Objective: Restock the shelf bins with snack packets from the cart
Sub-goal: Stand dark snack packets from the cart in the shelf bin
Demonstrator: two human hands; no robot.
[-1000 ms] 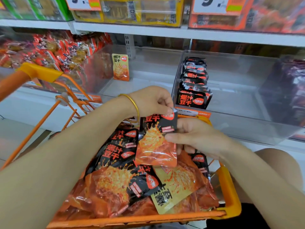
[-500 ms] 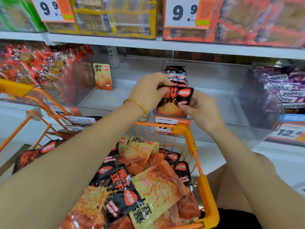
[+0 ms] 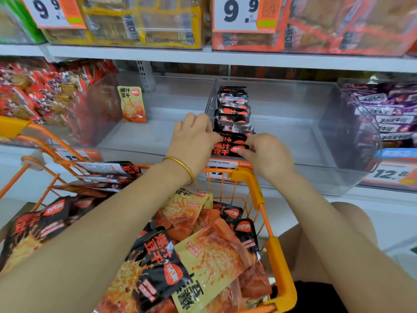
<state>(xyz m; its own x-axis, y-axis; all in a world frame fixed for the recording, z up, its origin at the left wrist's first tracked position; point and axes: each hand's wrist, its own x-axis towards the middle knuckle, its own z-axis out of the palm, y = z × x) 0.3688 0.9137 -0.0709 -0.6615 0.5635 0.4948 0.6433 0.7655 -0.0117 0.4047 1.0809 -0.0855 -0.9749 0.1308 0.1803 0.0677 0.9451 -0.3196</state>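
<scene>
A black and orange snack packet stands at the front of a row of like packets in a clear shelf bin. My left hand holds its left edge and my right hand pinches its right top edge. Below my arms, the orange cart is full of black and yellow snack packets. A gold bangle circles my left wrist.
The bin to the left holds a single yellow packet upright at its back. Red packets fill the far-left bin, purple ones the right bin. An upper shelf with price tags hangs overhead.
Both hands lifted the black packet out of the cart and carried it forward and up into the clear bin, setting it at the front of the row.
</scene>
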